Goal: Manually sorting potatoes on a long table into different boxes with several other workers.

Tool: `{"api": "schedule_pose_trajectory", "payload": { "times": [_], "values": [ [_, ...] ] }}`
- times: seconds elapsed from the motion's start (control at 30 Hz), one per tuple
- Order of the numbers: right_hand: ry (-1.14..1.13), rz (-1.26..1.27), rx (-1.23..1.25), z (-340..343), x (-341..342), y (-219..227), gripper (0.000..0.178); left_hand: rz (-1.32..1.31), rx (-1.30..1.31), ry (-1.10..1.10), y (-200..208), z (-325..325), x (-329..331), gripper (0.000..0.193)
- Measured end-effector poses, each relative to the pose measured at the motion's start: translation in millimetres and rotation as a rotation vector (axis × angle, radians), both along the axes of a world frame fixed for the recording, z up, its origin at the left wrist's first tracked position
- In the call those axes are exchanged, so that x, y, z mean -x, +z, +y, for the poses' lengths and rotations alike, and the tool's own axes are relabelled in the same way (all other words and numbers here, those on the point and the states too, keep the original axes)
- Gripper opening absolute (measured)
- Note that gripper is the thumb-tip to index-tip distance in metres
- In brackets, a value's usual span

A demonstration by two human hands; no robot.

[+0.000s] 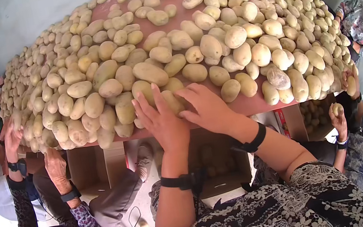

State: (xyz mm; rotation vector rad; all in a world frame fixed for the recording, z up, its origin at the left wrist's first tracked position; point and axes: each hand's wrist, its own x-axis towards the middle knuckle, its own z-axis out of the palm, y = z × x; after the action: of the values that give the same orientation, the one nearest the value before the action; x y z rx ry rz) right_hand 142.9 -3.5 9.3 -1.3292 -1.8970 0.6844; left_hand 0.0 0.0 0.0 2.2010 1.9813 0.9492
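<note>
My left grip (163, 119), fingers spread and released, touches oval yellow-brown potatoes (149, 73) heaped on the reddish desk (250, 104). My right grip (207, 106) curves just beside it, near one potato; whether it grasps, I cannot tell.

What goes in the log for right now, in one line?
left hand: spread on potatoes | right hand: open, close beside left | potatoes: heaped on red table | cardboard box: open, below

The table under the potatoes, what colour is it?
The table is dull red; the head view shows it best, between the potatoes.
</note>
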Motion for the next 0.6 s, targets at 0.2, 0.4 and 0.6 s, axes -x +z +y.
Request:
{"api": "schedule_pose_trajectory", "payload": {
  "times": [0.2,0.4,0.6],
  "values": [
    [-0.077,-0.101,-0.072,-6,-2,-1,0.053,-0.056,0.057,0.01,5,-6,-10,0.101],
    [-0.105,-0.095,-0.05,-6,-1,-2,0.048,-0.018,0.088,-0.003,9,-7,-4,0.093],
    [-0.092,0.043,0.189,-3,0,8,0.048,-0.022,0.001,-0.053,2,-2,1,0.07]
  ]
}}
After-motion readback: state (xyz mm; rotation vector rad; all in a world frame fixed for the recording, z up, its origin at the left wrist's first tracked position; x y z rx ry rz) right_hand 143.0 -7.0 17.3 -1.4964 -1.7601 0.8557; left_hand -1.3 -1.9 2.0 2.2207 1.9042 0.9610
